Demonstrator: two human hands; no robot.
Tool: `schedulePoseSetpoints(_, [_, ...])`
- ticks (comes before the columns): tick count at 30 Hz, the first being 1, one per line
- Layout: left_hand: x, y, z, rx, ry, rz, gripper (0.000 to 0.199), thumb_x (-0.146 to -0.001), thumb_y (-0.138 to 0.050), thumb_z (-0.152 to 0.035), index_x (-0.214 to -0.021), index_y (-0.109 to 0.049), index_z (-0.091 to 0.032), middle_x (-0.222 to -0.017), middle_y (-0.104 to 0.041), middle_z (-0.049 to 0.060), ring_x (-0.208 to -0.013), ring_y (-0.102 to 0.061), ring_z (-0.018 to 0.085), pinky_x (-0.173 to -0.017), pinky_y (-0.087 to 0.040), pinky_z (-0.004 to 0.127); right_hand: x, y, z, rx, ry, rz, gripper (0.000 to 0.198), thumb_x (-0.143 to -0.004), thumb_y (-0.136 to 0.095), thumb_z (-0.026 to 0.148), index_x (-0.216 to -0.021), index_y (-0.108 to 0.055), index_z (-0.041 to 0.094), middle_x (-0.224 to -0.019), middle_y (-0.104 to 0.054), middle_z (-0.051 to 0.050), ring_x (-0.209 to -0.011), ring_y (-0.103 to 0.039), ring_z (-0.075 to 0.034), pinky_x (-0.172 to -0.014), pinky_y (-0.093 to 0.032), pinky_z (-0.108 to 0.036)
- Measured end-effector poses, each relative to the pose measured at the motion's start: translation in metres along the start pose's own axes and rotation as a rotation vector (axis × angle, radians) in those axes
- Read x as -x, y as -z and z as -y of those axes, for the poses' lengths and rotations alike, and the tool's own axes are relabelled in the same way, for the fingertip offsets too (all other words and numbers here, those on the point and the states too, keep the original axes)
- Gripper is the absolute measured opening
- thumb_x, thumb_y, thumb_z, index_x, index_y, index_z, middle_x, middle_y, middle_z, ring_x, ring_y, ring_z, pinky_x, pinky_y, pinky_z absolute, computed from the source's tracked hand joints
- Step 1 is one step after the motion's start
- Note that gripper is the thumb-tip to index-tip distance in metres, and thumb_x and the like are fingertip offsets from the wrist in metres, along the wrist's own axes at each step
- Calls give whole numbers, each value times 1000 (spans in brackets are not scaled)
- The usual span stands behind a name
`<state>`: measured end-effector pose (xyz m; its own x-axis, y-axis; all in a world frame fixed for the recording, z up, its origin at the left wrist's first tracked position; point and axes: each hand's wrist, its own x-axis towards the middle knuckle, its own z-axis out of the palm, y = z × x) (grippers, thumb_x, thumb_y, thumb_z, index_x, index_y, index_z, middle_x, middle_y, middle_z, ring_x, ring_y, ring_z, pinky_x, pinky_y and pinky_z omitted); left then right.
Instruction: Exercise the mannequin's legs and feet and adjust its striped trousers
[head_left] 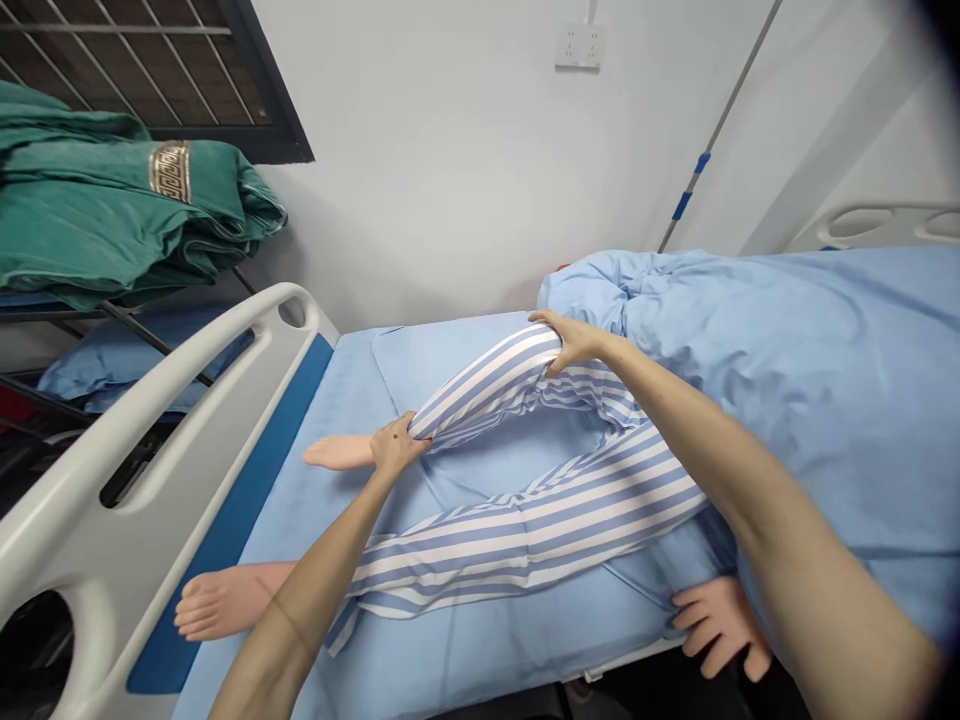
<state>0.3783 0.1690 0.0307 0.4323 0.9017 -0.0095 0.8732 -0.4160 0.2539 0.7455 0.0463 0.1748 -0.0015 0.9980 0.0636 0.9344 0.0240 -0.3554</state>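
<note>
Bare arms (322, 575) reaching forward, left hand (400, 443) curled tight, right hand (574, 342) farther out, gripping widely

Saw a bed (240, 430) covered with a pale blue sheet (337, 385), lightly creased. Found a manikin (232, 602) on it in blue-and-white striped trousers (525, 545), with the far leg (491, 375) bent at the knee and the near one laid out straight. Noted a blue quilt (810, 370) rumpled beyond the legs, and a manikin hand (716, 615) reaching past the near edge.
</note>
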Motion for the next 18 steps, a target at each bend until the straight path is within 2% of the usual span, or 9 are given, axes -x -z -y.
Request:
schedulePoseSetpoints(4, [0, 0, 10, 3, -5, -35, 53, -74, -63, -42, -125, -60, -27, -106, -72, 4, -99, -63, 30, -77, -43, 32, -3, -7, 4, 15, -2, 38, 102, -56, -87, 35, -144, -37, 22, -136, -55, -8, -120, -56, -29, -99, -46, -35])
schedulePoseSetpoints(10, [1, 11, 43, -108, -39, -56, 50, -74, -61, -45, -121, -62, -29, -109, -72, 4, -101, -65, 28, -80, -44, 29, -17, -35, 11, 99, 0, 80, 105, -54, -88, 37, -144, -37, 20, -137, -56, -10, -120, -57, -30, -98, -46, -34])
schedulePoseSetpoints(14, [7, 30, 65, -193, -91, -11, 52, -72, -63, -45, -120, -62, -26, -106, -72, 6, -97, -65, 28, -79, -43, 30, -23, -70, 24, 196, 0, 141, 100, -54, -89, 37, -141, -42, 19, -137, -57, -11, -118, -59, -31, -95, -48, -32])
schedulePoseSetpoints(18, [5, 52, 84, -217, -56, 99, 50, -73, -65, -53, -112, -63, -21, -93, -68, 8, -98, -63, 31, -79, -41, 33, -25, -121, 35, 319, 0, 198, 85, -55, -88, 37, -129, -52, 16, -126, -63, -14, -112, -62, -33, -91, -49, -35])
